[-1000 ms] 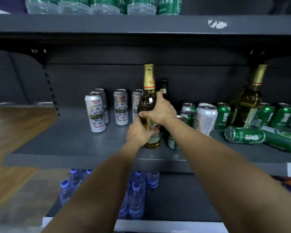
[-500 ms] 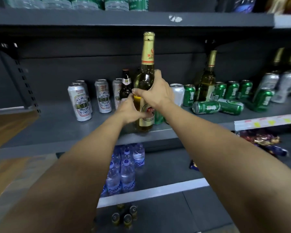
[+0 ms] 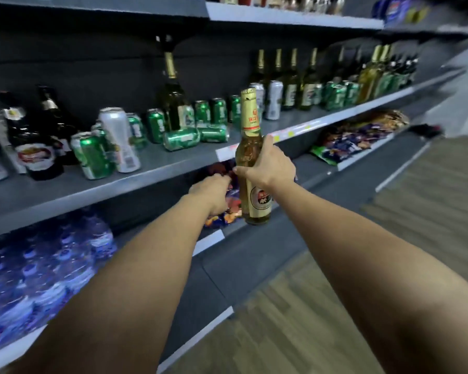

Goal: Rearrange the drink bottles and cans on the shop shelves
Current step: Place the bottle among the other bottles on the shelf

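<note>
You are gripping the beer bottle upright at its shoulder with your right hand, clear of the shelf, presumably for carrying. Your left hand, at its 9 o'clock, is sitting just beside the glass; curled or loose, cannot tell. Matching gold-necked bottles are standing at 1 o'clock, likely the destination.

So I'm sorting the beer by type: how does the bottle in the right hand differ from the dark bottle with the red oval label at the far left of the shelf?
The held bottle is clear glass showing golden beer; the dark bottle looks nearly black. The held bottle is off the shelf, gripped by the right hand; the dark bottle stands on it. The held bottle has gold neck foil; the dark bottle's neck is bare. Both are upright with red-and-white labels.
</note>
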